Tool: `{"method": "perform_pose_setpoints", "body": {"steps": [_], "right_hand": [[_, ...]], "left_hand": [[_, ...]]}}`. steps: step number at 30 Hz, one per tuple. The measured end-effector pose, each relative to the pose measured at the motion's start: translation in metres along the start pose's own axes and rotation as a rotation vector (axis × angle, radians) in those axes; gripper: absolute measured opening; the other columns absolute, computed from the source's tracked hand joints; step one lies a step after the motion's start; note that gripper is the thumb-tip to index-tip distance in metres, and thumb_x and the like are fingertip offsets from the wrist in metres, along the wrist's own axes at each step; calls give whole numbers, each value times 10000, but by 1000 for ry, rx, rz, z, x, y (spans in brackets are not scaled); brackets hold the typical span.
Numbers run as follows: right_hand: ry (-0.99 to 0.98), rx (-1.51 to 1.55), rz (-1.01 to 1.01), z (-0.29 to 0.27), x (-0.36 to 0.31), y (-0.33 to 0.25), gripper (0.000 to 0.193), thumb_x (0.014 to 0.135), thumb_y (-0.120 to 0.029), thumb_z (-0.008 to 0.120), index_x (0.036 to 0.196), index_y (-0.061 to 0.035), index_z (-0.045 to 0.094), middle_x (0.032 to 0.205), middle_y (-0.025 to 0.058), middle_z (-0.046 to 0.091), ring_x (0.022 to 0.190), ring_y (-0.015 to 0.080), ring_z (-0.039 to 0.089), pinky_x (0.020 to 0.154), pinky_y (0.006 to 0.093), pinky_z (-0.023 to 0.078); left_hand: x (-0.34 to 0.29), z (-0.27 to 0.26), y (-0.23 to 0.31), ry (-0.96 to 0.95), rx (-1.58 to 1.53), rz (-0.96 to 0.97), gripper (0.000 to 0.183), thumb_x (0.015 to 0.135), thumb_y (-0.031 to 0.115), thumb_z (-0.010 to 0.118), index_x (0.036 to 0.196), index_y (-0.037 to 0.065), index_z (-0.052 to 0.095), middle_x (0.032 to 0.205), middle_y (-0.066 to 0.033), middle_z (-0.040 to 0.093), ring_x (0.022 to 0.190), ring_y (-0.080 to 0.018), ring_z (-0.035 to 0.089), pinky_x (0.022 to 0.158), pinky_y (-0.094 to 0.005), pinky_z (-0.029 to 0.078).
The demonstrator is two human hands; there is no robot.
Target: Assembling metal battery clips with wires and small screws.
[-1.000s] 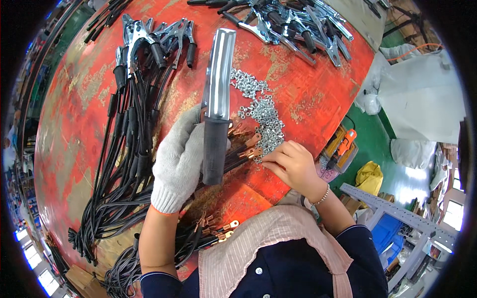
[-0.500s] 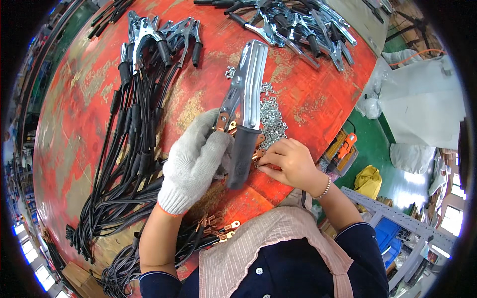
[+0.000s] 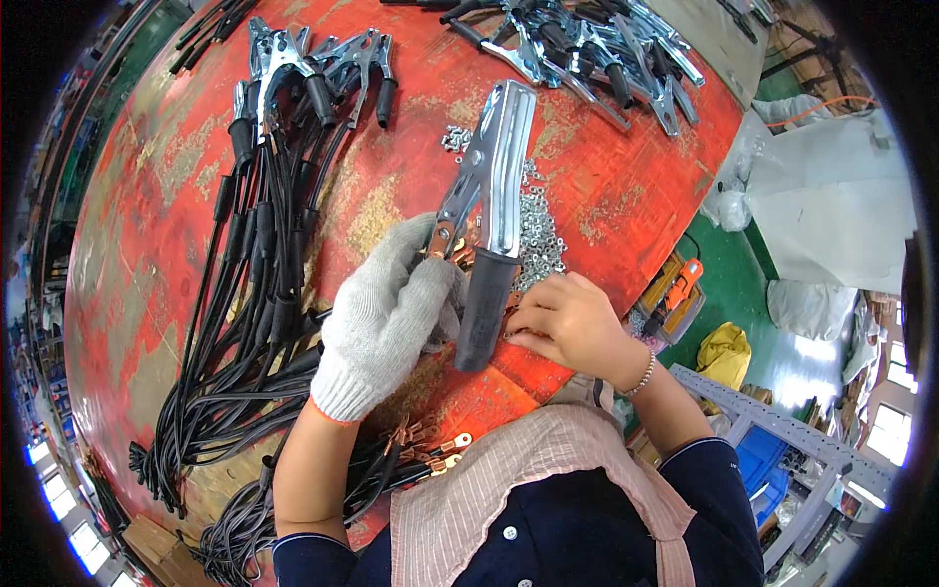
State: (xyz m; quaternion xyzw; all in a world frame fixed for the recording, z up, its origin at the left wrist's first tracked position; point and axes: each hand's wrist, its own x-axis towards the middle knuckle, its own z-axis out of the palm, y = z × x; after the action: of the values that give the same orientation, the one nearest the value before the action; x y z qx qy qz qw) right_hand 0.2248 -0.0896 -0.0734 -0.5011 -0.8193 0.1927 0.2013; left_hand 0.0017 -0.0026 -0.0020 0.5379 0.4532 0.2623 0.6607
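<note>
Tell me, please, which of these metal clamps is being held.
It is the clamp in the gloved left grip, its black sleeve pointing toward the person; the left group and right group lie farther away on the red table.

A yellow bundle [image 3: 725,352] lies on green floor [image 3: 722,279]; blue bins [image 3: 757,452] sit nearby.

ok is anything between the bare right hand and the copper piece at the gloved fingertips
Yes: in this view, the black handle of the clamp in the left hand stands between the right hand and the copper piece. Heights can't be judged.
</note>
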Motion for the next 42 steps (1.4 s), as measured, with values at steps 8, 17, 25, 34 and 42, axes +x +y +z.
{"method": "perform_pose_setpoints", "body": {"steps": [8,17,25,34,42], "right_hand": [[20,-94,25,-7,-1,2,138,788,-288,710,830,-161,675,856,-13,589,850,180,553,722,334,410],[264,132,-14,-24,21,-6,162,702,-180,794,826,-156,692,790,-5,597,731,194,574,652,324,434],[625,169,-65,-36,86,-32,257,624,0,820,857,-70,738,772,43,614,693,192,564,604,300,436],[591,169,-39,-30,95,-29,237,633,-17,808,854,-75,743,792,66,641,726,217,602,630,319,472],[603,148,-70,-29,98,-28,286,602,-61,826,862,-130,730,800,46,624,691,232,576,606,332,460]], "left_hand": [[0,1,2,-10,20,-21,353,989,125,496,1319,-1,491,1068,-67,630,881,-118,628,774,-261,524],[-2,3,5,-16,13,-17,394,968,96,463,1337,-36,420,827,-73,642,607,-88,574,559,-239,483],[-4,1,9,-19,70,38,314,962,80,464,1264,0,496,806,-52,626,633,-87,574,582,-253,491],[0,-3,0,2,181,109,325,967,118,495,1272,4,496,761,-58,622,630,-96,577,579,-270,490],[-2,-1,3,5,147,75,328,972,121,494,1278,4,495,759,-61,621,615,-100,579,571,-272,490]]}}
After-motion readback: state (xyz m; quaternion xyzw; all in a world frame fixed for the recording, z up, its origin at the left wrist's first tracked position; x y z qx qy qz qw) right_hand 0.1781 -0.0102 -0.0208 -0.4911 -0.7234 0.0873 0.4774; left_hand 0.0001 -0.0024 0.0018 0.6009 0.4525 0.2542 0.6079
